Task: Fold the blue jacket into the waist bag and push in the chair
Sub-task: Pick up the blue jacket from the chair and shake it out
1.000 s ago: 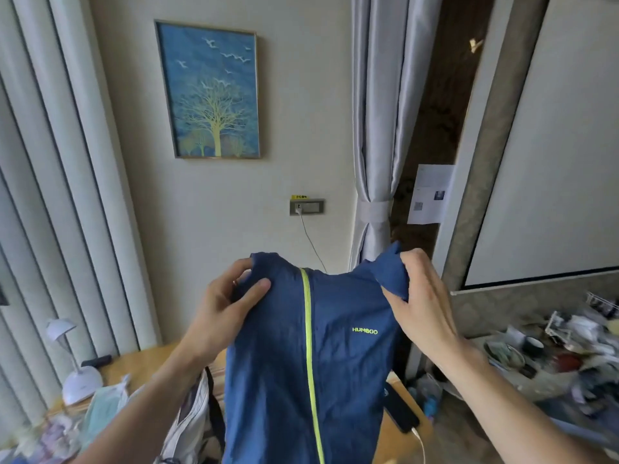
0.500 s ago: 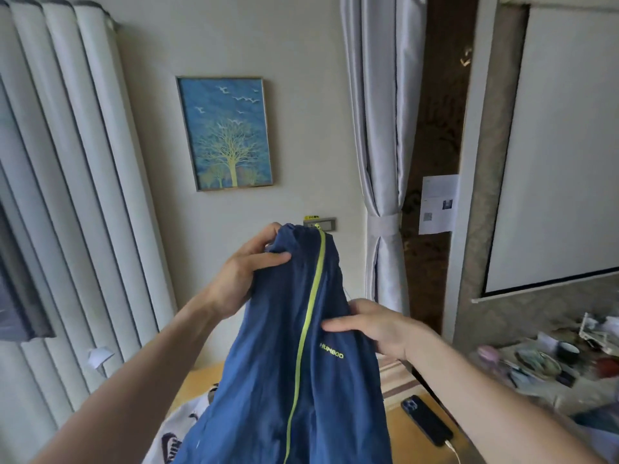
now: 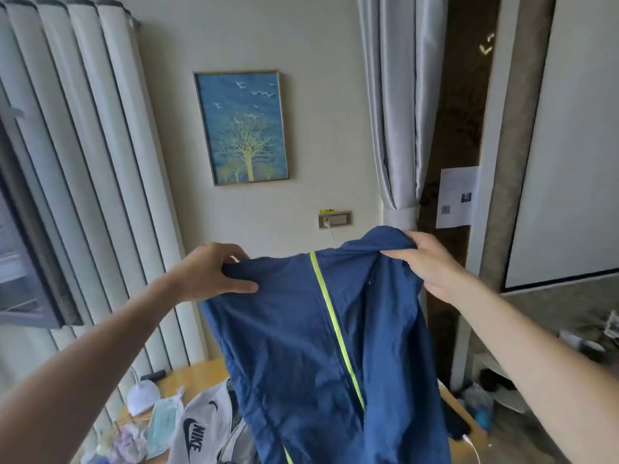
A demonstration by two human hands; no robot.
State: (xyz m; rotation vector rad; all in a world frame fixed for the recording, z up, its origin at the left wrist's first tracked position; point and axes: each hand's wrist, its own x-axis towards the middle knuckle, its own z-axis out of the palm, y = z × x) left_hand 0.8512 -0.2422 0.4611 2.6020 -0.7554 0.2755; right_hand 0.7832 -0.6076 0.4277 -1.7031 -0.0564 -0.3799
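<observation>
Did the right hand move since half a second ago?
Yes. The right hand went from the jacket's front up and right to its top corner, now level with the tied curtain.

Looks like we're in somebody's bedroom or a small living room at home. We've got a framed tree painting (image 3: 242, 127) on the wall, long grey curtains (image 3: 395, 102) tied back, and a wall outlet (image 3: 335, 219) with a charger plugged in. Below sits a wooden desk (image 3: 187, 376) with a little white lamp (image 3: 143, 398) and everyday clutter.
</observation>
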